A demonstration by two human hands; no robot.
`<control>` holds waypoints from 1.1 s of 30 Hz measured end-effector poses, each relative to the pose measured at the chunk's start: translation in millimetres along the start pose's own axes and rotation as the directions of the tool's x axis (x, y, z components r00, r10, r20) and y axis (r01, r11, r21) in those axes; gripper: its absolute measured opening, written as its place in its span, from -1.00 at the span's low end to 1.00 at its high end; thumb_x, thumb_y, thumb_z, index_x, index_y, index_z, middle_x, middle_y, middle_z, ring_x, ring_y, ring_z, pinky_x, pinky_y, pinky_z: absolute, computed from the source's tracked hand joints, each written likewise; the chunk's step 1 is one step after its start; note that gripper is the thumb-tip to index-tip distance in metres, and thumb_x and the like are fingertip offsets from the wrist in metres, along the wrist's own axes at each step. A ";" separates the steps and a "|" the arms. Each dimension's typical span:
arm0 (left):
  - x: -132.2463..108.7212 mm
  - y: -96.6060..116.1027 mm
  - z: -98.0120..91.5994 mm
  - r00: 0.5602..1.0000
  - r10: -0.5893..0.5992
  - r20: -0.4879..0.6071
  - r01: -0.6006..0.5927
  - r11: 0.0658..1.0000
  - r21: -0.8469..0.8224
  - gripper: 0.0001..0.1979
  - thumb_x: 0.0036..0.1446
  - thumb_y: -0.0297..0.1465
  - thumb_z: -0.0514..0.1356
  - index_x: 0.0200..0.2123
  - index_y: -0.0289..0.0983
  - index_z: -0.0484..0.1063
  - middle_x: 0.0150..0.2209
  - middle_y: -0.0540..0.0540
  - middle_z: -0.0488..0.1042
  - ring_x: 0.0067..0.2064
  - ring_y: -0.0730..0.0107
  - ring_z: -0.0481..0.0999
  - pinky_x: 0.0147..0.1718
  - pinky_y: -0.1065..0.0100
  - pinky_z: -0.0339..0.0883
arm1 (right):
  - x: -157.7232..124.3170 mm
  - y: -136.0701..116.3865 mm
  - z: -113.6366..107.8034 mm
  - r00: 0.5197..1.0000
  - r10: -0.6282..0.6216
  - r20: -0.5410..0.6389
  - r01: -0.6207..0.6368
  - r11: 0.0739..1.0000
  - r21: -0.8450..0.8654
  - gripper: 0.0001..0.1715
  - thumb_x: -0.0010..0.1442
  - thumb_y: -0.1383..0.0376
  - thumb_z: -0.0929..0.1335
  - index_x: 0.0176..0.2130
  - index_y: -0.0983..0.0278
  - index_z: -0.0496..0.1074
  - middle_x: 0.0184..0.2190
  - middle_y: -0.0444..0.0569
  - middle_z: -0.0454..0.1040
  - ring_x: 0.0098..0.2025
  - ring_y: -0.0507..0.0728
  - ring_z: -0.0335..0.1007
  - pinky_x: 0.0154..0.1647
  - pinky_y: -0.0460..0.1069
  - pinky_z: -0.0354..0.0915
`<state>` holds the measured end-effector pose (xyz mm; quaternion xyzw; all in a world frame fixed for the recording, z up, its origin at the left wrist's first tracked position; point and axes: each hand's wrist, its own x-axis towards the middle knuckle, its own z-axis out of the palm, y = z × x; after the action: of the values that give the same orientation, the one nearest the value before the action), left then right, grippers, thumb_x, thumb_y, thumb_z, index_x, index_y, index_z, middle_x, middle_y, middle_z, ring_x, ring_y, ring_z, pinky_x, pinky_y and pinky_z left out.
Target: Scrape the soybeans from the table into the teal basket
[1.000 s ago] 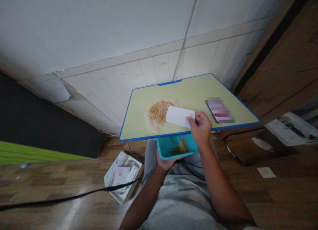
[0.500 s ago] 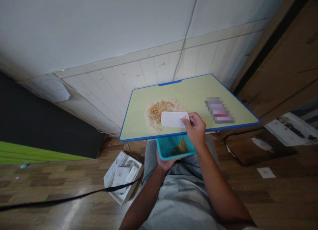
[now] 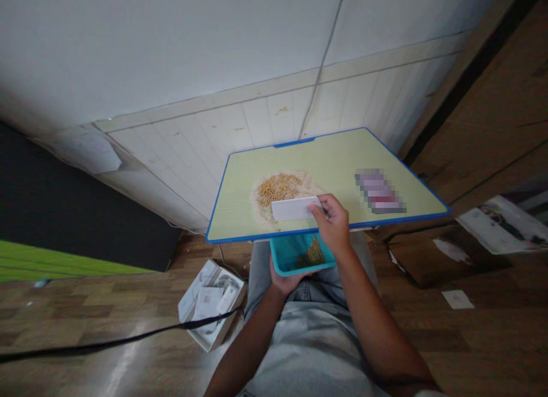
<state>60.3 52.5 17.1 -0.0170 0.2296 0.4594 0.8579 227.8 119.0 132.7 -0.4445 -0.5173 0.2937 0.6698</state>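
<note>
My right hand (image 3: pixel 333 221) pinches one end of a flat white card (image 3: pixel 293 209), thumb on the near face. The card is tilted over the near side of a pile of yellow beans (image 3: pixel 278 188), which lies amid pale rice-like grains (image 3: pixel 310 184) on a light green table (image 3: pixel 338 151) with a blue rim. Below the table's front edge, my left hand (image 3: pixel 286 283) is closed on a turquoise plastic container (image 3: pixel 282 255) from underneath, its fingers mostly hidden. Small greenish beans (image 3: pixel 314 253) sit inside, toward the container's right.
A blurred-out pinkish item (image 3: pixel 379 191) lies on the table's right. White panelled wall (image 3: pixel 205 151) stands behind it. On the floor are an open white box (image 3: pixel 212 305) at left and a cardboard box (image 3: pixel 445 254) at right. A black strap (image 3: pixel 128 343) crosses at lower left.
My right hand has shifted slightly left and the card has tipped more upright, its left end now farther left. The container and left hand stay in place.
</note>
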 end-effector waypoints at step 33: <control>-3.9 1.1 4.3 1.000 0.016 -0.015 -0.015 0.998 0.061 -0.22 0.53 0.09 -0.13 0.55 -0.12 0.43 0.65 -0.27 0.32 0.75 -0.38 -0.02 0.61 -0.59 -0.26 | -2.2 -11.1 -3.7 0.998 0.052 0.035 -0.054 0.998 0.042 -0.69 0.27 0.03 0.55 -0.27 0.16 0.49 -0.43 -0.16 0.59 -0.36 0.13 0.48 -0.31 -0.03 0.31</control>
<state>59.2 51.1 22.8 0.0072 0.2500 0.4587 0.8527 229.9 111.2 141.5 -0.4383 -0.5102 0.3300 0.6623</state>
